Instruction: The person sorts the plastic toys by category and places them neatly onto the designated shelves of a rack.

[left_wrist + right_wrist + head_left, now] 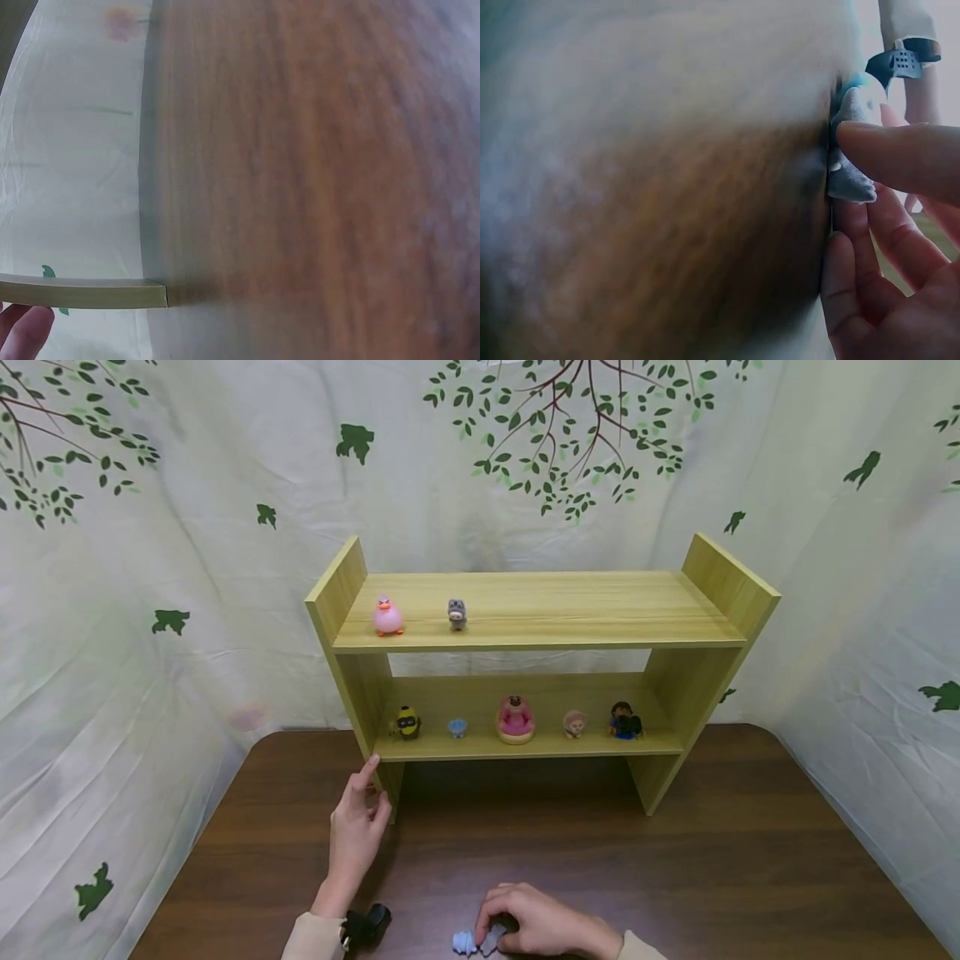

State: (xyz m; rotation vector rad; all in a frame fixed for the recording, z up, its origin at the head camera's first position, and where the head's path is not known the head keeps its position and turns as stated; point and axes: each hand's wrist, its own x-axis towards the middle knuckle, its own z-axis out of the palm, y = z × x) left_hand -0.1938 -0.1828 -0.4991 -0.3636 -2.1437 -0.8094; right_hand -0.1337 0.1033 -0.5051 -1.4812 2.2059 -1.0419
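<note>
At the front of the table, my right hand (542,920) pinches a small grey figurine (492,938) between thumb and fingers, low on the wood. In the right wrist view the thumb lies across the grey figurine (853,184), whose exact kind I cannot tell. Just left of it lies a light blue figurine (464,942). My left hand (358,825) is raised at the left side of the wooden shelf (525,758), its index fingertip at the lower board's left corner. In the left wrist view, fingertips (31,330) show beside the shelf's panel edge (90,294).
On the upper board stand a pink duck figurine (387,617) and a grey figurine with a pale muzzle (457,614). The lower board holds a yellow-black figurine (408,723), a small blue piece (457,727), a pink bear (515,721), a pink-haired figurine (574,724) and a dark-haired figurine (624,722).
</note>
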